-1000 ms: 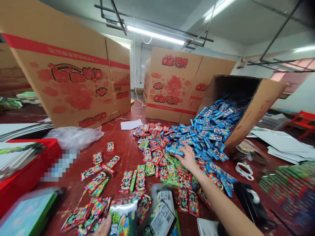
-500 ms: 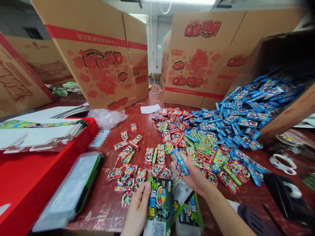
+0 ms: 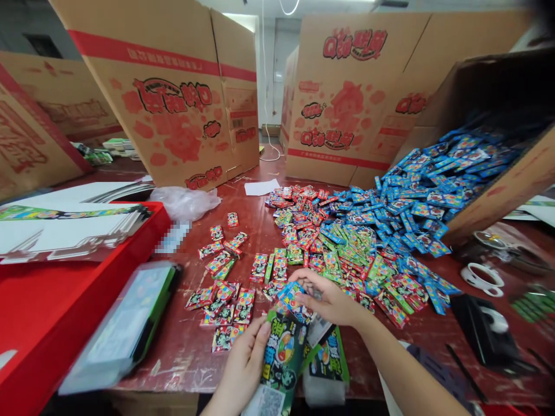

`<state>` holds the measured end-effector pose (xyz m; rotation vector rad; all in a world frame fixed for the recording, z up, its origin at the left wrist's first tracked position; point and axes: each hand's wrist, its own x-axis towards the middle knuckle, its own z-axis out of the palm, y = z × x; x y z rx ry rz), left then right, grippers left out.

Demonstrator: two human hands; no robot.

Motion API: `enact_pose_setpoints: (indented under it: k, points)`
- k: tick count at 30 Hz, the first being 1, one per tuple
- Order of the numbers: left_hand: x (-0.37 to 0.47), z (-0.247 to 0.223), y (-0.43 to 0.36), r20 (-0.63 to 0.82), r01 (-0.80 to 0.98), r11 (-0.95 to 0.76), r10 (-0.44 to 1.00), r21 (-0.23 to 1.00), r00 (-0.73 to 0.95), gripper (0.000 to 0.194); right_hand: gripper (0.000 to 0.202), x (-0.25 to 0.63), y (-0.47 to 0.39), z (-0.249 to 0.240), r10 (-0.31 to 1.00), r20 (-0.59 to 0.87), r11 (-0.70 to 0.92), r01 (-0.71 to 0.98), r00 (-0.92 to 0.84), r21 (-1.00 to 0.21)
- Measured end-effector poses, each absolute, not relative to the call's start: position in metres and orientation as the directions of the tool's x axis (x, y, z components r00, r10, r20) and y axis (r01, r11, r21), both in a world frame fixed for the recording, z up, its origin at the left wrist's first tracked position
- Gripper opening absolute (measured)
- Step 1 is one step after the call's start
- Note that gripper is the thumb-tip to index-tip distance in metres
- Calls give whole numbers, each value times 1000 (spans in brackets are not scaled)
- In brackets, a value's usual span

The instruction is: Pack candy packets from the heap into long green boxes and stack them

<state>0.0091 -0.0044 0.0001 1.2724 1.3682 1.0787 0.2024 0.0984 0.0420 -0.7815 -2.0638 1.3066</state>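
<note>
My left hand (image 3: 251, 355) pinches the edge of a black-and-green candy pouch (image 3: 284, 346) at the front of the table. Just above the pouch's upper edge, my right hand (image 3: 332, 297) grips blue candy packets (image 3: 290, 293), partly covered by its fingers. Whether their lower ends are inside the pouch I cannot tell. More black-and-green pouches (image 3: 330, 359) lie under and right of the held one. Small red candy packets (image 3: 245, 306) lie to the left of my hands, and a mixed pile of green packets (image 3: 342, 245) and red ones spreads behind my right hand.
Blue packets (image 3: 416, 211) spill from a tipped carton (image 3: 498, 190) at right. Large cardboard boxes (image 3: 342, 104) stand behind. A red tray (image 3: 87, 294) with card sheets and a stack of flat pouches (image 3: 125, 318) are at left. A tape roll (image 3: 482, 279) and black dispenser (image 3: 488, 329) sit right.
My right hand has moved left and down with the blue packets, to the pouch's upper edge, and turned over them. The pouch in my left hand is now tilted. The view has shifted slightly.
</note>
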Motion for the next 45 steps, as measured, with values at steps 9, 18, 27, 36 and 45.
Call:
enact_pose_setpoints:
  k: [9, 18, 27, 36, 45]
  points:
    - [27, -8, -8, -94, 101, 86, 993, 991, 77, 41, 15, 190, 88, 34, 659, 182, 456, 195, -730, -869]
    - [19, -13, -4, -108, -54, 100, 981, 993, -158, 45, 13, 182, 72, 0, 891, 285, 356, 152, -353, -922]
    - [12, -46, -46, -129, -85, 111, 957, 990, -258, 58, 21, 151, 24, -42, 944, -39, -58, -48, -329, -997]
    - [-1, -58, -56, -123, 35, 139, 948, 990, -292, 44, 26, 138, 11, -65, 930, -130, -166, -78, -344, -983]
    - [-11, -54, -58, -176, -48, 170, 929, 984, -326, 32, 24, 123, 0, -68, 955, -36, -92, -177, -295, -980]
